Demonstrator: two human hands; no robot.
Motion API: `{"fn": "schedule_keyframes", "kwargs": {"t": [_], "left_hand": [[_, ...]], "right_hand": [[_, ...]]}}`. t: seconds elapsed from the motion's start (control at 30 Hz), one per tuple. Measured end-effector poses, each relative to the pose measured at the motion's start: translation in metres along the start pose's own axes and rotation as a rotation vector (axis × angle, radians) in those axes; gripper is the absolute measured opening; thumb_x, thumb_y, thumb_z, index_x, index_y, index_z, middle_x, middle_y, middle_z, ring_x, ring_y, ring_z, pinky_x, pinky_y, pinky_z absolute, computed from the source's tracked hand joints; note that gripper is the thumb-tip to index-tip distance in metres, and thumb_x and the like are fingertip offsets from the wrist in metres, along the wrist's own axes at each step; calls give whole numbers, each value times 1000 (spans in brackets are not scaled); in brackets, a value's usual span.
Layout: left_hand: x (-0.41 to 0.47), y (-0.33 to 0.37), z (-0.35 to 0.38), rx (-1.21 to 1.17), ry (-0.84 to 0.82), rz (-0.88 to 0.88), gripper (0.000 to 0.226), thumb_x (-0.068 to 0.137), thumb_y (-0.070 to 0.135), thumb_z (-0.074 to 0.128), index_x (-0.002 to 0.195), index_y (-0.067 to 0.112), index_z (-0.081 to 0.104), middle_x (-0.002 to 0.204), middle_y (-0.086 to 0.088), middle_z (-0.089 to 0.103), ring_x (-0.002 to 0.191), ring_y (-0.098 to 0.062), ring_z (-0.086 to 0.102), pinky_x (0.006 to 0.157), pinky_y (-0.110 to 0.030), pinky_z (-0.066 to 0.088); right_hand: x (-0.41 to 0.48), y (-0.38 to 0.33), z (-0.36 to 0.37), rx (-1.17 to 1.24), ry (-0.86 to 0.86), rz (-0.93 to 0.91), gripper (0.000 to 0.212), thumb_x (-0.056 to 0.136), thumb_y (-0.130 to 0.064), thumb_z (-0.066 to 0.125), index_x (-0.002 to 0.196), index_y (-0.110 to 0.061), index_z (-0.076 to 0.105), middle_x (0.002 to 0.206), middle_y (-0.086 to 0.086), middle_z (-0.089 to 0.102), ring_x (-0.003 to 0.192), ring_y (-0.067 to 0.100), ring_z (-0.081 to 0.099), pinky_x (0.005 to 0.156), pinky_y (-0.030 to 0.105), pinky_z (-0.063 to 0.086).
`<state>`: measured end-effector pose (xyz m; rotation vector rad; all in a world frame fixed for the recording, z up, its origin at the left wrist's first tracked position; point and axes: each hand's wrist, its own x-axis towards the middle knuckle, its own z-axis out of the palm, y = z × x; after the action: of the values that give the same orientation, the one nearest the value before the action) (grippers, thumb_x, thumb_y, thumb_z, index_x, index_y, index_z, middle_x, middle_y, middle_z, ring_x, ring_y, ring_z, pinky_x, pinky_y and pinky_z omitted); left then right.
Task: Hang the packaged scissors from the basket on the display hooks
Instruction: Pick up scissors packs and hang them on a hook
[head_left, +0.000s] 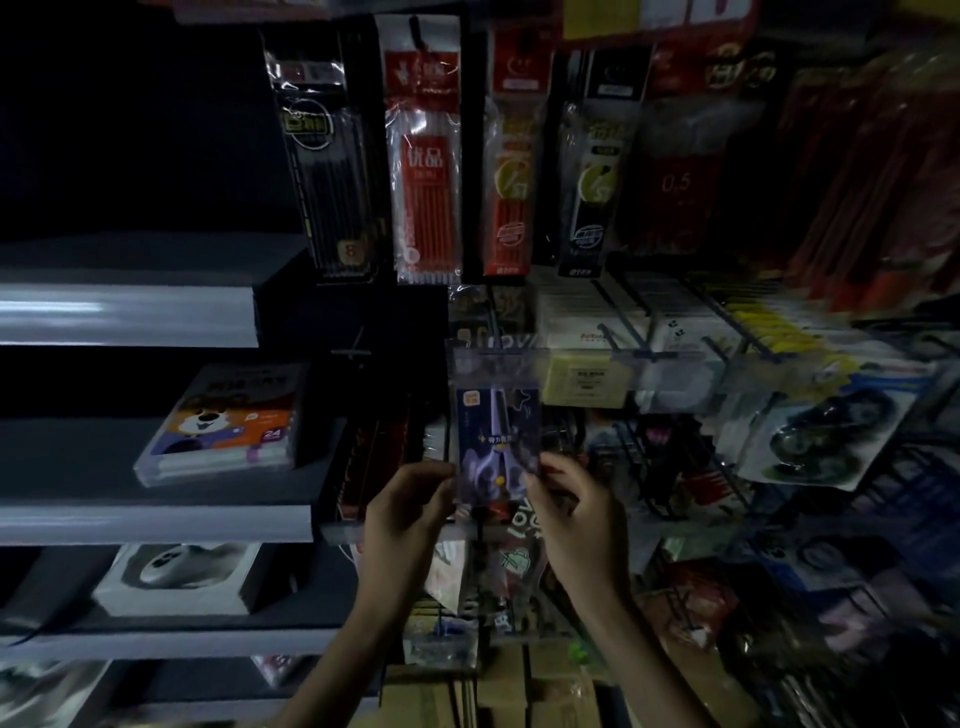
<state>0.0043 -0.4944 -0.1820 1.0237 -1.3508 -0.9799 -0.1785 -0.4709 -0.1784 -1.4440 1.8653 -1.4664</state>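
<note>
We hold the packaged scissors (496, 431) in the air in front of the middle of the display rack, upright and facing us. It sits below the row of hanging pen refill packs (426, 156) and level with the black wire display hooks (621, 340) just to its right. Our left hand (410, 514) pinches its lower left edge between thumb and fingers, and our right hand (576, 514) pinches the lower right edge the same way. Neither hand holds anything else.

We judge the pack to be light and flat. The scissors inside should keep the lower part stiff, while the clear film above them is probably floppy and slick under the fingers. Holding it by the bottom corners keeps it steady, but the top header is left free to bend. A grip higher up the side edges would likely steer the header better.

The pack is a clear sleeve over a dark blue card with small light print. The scissors have pale purple handles at the bottom and blades pointing up. The clear header is blurred, and we cannot make out its hang hole. No basket is in view.
</note>
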Motion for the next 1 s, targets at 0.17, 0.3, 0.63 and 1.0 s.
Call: {"fn": "schedule_keyframes", "kwargs": {"t": [0.17, 0.3, 0.63, 1.0], "left_hand": [[-9, -6, -2, 59, -7, -48, 23, 101, 22, 67, 122, 33, 72, 114, 16, 76, 106, -6, 72, 89, -33, 59], [-6, -4, 2, 35, 0, -72, 26, 102, 21, 67, 123, 37, 71, 116, 18, 76, 108, -5, 72, 87, -26, 59], [26, -1, 14, -46, 47, -78, 32, 104, 12, 64, 117, 39, 72, 116, 12, 76, 112, -12, 72, 95, -39, 60], [59, -4, 23, -8, 80, -67, 35, 100, 2, 62, 120, 29, 71, 118, 5, 75, 113, -11, 70, 93, -33, 60]], "right_hand": [[5, 8, 7, 57, 27, 19, 17, 93, -42, 73, 107, -31, 75, 96, -21, 74, 86, -6, 67, 74, 35, 60], [13, 6, 11, 110, 1, 26, 6, 93, -39, 74, 97, -43, 71, 94, -25, 72, 87, -7, 66, 74, 32, 58], [51, -3, 31, 106, 52, 24, 26, 94, -28, 75, 83, -47, 63, 79, -20, 70, 75, -1, 68, 71, 40, 61], [82, -9, 44, 20, 70, 93, 23, 90, -36, 74, 74, -45, 62, 77, -16, 73, 74, 11, 71, 70, 45, 61]]}}
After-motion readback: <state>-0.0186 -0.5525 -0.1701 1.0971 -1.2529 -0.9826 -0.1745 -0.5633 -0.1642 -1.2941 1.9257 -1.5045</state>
